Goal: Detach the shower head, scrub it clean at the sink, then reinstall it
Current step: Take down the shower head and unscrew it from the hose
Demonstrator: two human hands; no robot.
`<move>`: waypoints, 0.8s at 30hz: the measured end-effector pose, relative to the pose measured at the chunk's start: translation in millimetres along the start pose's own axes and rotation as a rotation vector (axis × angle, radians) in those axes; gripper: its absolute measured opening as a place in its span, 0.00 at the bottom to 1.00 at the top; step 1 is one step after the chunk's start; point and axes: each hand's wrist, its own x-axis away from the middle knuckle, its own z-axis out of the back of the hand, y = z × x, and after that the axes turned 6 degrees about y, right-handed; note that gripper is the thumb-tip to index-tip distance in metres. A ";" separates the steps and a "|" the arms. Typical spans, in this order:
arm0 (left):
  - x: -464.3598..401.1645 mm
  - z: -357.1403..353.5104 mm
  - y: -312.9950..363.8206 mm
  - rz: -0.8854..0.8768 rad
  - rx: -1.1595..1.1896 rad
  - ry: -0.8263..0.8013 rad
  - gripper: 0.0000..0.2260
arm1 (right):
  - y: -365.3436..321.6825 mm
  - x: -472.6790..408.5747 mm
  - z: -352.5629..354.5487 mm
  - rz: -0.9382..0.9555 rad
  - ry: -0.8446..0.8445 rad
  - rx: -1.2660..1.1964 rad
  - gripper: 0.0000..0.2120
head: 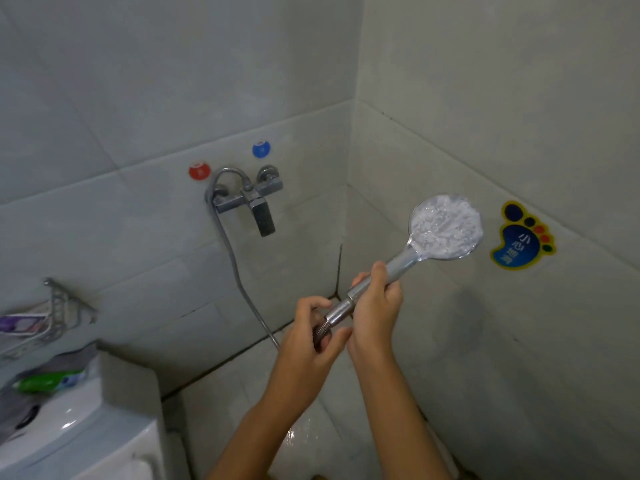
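The chrome shower head (446,227) points up and to the right, its round spray face towards me, in front of the right-hand tiled wall. My right hand (375,303) is wrapped around its handle. My left hand (313,336) grips the end of the metal hose (239,271) at the connector nut just below the handle. The hose loops up from the wall mixer tap (251,197) and runs down to my left hand. The joint between hose and handle is partly hidden by my fingers.
Red (200,171) and blue (261,149) markers sit on the wall above the tap. A foot-shaped sticker (523,237) is on the right wall. A wire rack (52,315) and a white toilet tank (69,427) with items on it stand at the lower left.
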 end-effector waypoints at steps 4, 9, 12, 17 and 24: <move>-0.1 2.6 -1.5 -0.013 0.005 0.036 0.05 | -1.8 2.0 -1.3 0.001 0.022 -0.033 0.11; -0.9 15.1 1.6 -0.023 -0.022 0.044 0.17 | -1.5 14.2 -5.5 0.043 0.038 -0.030 0.10; 0.5 24.2 -1.3 -0.049 -0.001 0.002 0.10 | -0.1 22.9 -8.0 0.056 0.046 -0.023 0.10; 6.5 34.8 -6.4 -0.063 0.079 -0.031 0.06 | 4.2 34.4 -9.9 0.067 0.078 -0.012 0.11; 17.0 45.2 -4.2 -0.090 0.030 -0.039 0.13 | 5.9 53.5 -6.7 0.098 0.096 -0.003 0.10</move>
